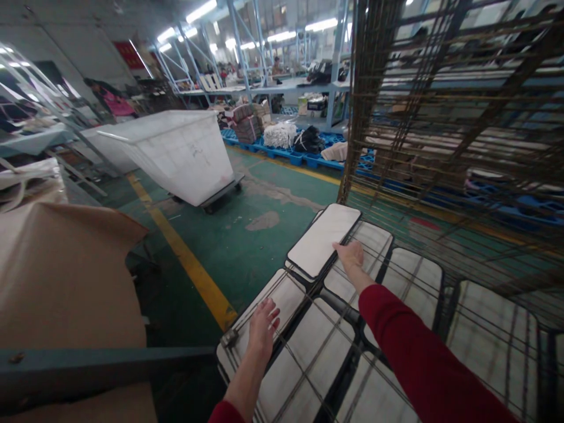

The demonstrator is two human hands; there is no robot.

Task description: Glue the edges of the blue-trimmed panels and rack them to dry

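Note:
My right hand (351, 256) grips the right edge of a white rectangular panel with a dark rim (325, 239), thumb on top. That panel lies at the far end of a wire rack shelf (304, 367), above another panel that it mostly covers. Over the near left part of the rack, my left hand (263, 323) hovers with its fingers apart and slightly curled, holding nothing. Beneath the wires, several similar white dark-edged panels (308, 349) lie in rows.
Stacked wire shelves (440, 111) rise on the right. A white wheeled bin (185, 155) stands ahead on the green floor. Brown paper sheeting (70, 276) and a metal bar (110, 364) are at left. Blue pallets (282, 154) with bundles line the far side.

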